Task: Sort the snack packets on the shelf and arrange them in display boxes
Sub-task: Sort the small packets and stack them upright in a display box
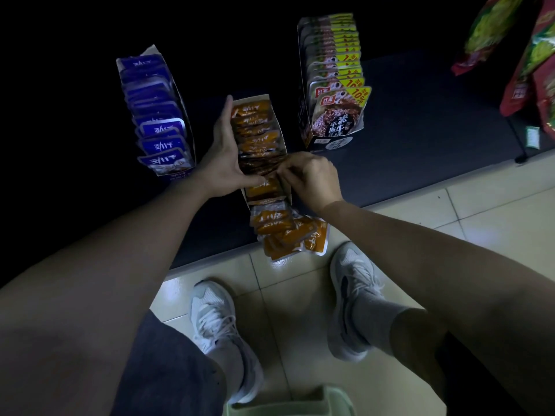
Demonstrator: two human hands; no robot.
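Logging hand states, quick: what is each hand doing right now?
Left hand: open, fingers straight against the side of the orange box.
Right hand: fingers curled, pinching an orange packet in that box.

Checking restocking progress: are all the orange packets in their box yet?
No. Many stand in the box, but a loose pile lies outside its near end; the right hand pinches a packet at the box.

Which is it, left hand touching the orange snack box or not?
Touching. The head view shows the left hand flat against the side of the orange snack box.
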